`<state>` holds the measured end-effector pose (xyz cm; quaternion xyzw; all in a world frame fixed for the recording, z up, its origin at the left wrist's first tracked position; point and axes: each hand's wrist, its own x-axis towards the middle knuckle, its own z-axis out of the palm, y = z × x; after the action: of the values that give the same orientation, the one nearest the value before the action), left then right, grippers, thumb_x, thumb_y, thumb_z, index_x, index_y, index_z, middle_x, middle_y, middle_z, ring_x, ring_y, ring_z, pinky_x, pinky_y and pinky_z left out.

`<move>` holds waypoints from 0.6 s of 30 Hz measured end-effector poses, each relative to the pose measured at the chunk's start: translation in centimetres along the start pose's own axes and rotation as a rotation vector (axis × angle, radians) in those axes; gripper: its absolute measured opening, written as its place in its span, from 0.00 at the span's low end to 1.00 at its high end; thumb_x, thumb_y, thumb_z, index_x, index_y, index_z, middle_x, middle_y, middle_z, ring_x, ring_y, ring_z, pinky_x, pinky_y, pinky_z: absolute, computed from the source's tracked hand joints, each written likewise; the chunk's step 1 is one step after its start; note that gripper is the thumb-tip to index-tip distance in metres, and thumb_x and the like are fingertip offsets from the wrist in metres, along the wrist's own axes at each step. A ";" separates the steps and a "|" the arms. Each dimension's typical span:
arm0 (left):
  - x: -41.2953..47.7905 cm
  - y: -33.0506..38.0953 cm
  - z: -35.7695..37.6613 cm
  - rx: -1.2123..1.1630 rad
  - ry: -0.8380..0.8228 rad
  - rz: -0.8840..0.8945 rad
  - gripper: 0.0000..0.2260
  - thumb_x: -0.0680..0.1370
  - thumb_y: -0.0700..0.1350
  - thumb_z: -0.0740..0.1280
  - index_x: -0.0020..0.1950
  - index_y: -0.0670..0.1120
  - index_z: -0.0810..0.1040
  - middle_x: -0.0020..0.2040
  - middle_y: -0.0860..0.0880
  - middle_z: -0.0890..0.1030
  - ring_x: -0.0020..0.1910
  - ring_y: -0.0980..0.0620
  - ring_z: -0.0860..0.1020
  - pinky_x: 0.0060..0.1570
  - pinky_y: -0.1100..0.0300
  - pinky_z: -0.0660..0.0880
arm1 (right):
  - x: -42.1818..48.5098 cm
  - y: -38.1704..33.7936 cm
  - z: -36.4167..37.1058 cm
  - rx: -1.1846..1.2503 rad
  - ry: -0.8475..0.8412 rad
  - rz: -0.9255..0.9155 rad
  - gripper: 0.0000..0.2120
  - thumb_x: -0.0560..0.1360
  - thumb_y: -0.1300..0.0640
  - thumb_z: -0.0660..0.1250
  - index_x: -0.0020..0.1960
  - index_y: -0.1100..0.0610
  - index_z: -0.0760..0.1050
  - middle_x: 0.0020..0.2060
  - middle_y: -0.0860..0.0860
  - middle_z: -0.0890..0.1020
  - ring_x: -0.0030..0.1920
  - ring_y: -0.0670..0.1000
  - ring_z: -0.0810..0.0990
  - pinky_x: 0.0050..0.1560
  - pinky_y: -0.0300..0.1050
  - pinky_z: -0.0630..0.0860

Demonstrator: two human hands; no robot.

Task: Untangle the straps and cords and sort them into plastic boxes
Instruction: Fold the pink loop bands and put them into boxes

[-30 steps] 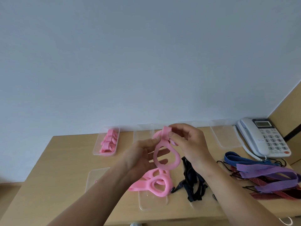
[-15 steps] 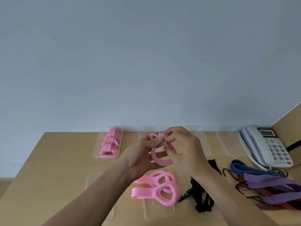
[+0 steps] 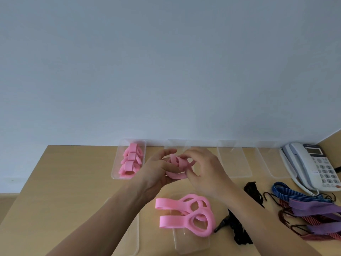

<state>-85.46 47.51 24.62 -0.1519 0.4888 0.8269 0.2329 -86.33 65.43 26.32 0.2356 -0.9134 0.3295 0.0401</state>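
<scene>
A pink strap (image 3: 178, 168), coiled into loops, sits at frame centre above the desk (image 3: 70, 182), gripped from both sides. The left hand (image 3: 156, 172) cups it from below, fingers curled; the right hand (image 3: 204, 172) pinches its upper loops, both forearms rising from the bottom edge.

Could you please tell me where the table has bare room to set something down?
The table's left part, left of the pink-band box, is bare. The right front is crowded: black strap, cords, purple straps, phone. The left hand and right hand hold a pink band mid-table.
</scene>
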 end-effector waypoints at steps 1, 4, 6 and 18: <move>0.3 -0.1 -0.3 -0.006 0.004 -0.006 0.29 0.65 0.28 0.73 0.65 0.41 0.77 0.53 0.41 0.87 0.53 0.42 0.86 0.52 0.46 0.84 | 0.1 0.1 0.4 -0.010 -0.003 0.009 0.14 0.71 0.65 0.70 0.55 0.53 0.81 0.49 0.44 0.81 0.52 0.48 0.76 0.53 0.45 0.76; 1.2 -0.5 -1.2 -0.013 0.029 -0.026 0.22 0.71 0.26 0.72 0.63 0.39 0.78 0.60 0.35 0.82 0.53 0.40 0.86 0.51 0.47 0.83 | 0.5 0.5 1.2 -0.051 -0.040 0.019 0.12 0.71 0.62 0.72 0.54 0.54 0.80 0.49 0.44 0.81 0.53 0.48 0.75 0.52 0.45 0.76; 1.9 -0.7 -1.8 -0.005 0.031 -0.057 0.20 0.75 0.24 0.67 0.64 0.38 0.78 0.61 0.35 0.80 0.54 0.39 0.85 0.51 0.48 0.83 | 0.6 0.7 1.6 -0.045 -0.110 0.034 0.14 0.71 0.57 0.75 0.56 0.53 0.79 0.51 0.42 0.80 0.54 0.45 0.73 0.55 0.36 0.72; 6.2 -0.6 -5.0 0.038 -0.053 -0.153 0.27 0.69 0.36 0.75 0.67 0.44 0.76 0.62 0.39 0.82 0.52 0.45 0.84 0.52 0.50 0.83 | 3.1 2.7 4.5 -0.087 -0.186 0.051 0.12 0.72 0.56 0.75 0.55 0.54 0.81 0.43 0.45 0.82 0.43 0.44 0.74 0.46 0.36 0.71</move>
<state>-90.24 44.87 18.85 -0.1625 0.4850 0.8010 0.3110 -89.97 63.16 21.93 0.2398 -0.9324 0.2670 -0.0433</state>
